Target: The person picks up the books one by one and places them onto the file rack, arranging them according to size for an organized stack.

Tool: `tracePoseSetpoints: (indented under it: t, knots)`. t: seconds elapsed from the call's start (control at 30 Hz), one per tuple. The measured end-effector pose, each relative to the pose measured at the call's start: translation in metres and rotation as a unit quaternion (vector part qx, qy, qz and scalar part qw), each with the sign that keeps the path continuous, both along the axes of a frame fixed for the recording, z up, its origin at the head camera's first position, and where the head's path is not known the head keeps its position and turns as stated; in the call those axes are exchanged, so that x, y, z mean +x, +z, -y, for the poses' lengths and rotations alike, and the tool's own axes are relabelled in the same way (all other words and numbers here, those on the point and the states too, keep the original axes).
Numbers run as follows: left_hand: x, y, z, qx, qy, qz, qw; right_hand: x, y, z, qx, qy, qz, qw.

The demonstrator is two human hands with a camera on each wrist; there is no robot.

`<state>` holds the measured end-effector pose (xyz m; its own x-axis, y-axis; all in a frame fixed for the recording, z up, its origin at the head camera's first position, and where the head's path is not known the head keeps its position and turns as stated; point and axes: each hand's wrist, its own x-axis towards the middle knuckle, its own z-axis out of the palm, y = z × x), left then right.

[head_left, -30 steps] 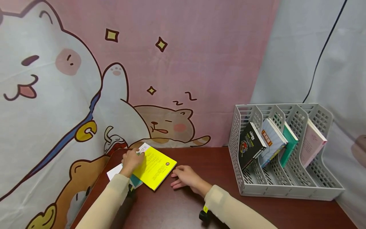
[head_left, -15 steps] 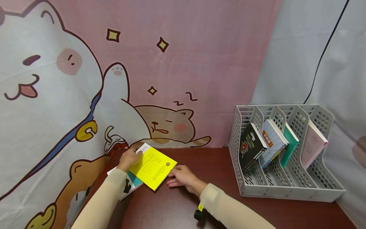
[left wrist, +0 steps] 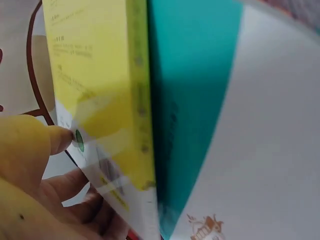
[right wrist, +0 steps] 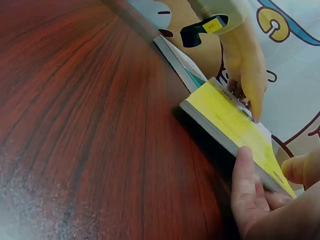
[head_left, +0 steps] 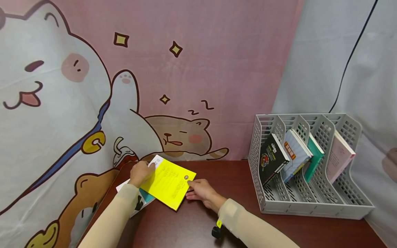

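Note:
A yellow book (head_left: 170, 182) with a white end strip is tilted over the table's left part, its near edge raised off the wood in the right wrist view. My left hand (head_left: 141, 173) pinches its white end, thumb on the cover and fingers underneath. At the opposite end, my right hand (head_left: 204, 194) grips the corner, with its thumb (right wrist: 295, 169) at the cover side and fingers along the edge and below. Partly hidden under the yellow book lies a teal and white book (left wrist: 200, 90), which also shows beside the left wrist in the head view.
A light grey slotted file rack (head_left: 316, 210) stands on the right of the dark red wooden table (head_left: 180, 230). It holds a black book (head_left: 273, 158), a blue-grey book (head_left: 294, 155), a green book (head_left: 314, 158) and a pink book (head_left: 339, 156). A cartoon-printed cloth (head_left: 232, 69) hangs behind.
My right hand has come to the yellow book and taken hold of its right end. The book has shifted slightly right. More of the teal and white book shows than a second ago.

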<state>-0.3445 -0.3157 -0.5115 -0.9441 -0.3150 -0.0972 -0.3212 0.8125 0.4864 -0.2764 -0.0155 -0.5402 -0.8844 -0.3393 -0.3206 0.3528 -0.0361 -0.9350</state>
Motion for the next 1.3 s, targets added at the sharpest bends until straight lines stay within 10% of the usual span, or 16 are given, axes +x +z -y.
tracePoseSetpoints:
  t: [0.33, 0.63, 0.97, 1.3]
  knots:
    - [0.005, 0.004, -0.018, 0.099, -0.044, 0.010, 0.9941, 0.004, 0.014, -0.028, 0.043, -0.042, -0.061, 0.996]
    - [0.034, 0.018, -0.069, 0.284, -0.097, 0.006, 0.9538, 0.009, 0.038, -0.085, 0.033, -0.102, -0.074, 0.991]
    - [0.062, 0.045, -0.141, 0.362, -0.119, -0.048, 0.9231, 0.023, 0.069, -0.143, 0.054, -0.150, -0.051, 0.986]
    - [0.092, 0.044, -0.186, 0.367, -0.152, -0.053, 0.9161, 0.049, 0.085, -0.184, 0.108, -0.125, -0.074, 0.983]
